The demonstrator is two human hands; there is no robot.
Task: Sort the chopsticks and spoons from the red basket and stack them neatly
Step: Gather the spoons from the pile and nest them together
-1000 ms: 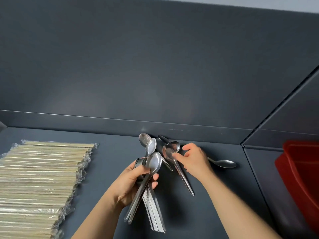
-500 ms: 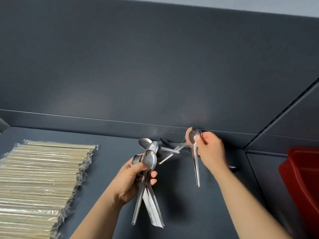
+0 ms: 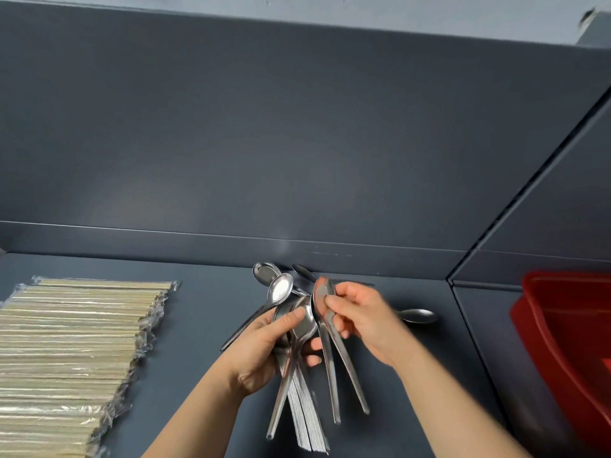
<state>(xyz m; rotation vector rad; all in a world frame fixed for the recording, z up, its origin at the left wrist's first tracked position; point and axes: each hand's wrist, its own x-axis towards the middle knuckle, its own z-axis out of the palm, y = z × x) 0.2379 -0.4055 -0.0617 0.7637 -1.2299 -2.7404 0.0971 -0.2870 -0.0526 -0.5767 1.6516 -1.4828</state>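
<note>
Two spoons [image 3: 330, 352] pinched in right hand [image 3: 363, 322] at 3 o'clock of stack [image 3: 302, 414] gripped in left hand [image 3: 261, 352]: align bowls w/ handles parallel, then nest.

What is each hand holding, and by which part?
Left hand: stacked spoons, gripped at the bowls. Right hand: two spoons, pinched just below their bowls.

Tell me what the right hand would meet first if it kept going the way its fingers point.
Probably the spoon stack in the left hand: the right hand, gripping two spoons, points leftward at it, almost touching. Depth is uncertain.
</note>
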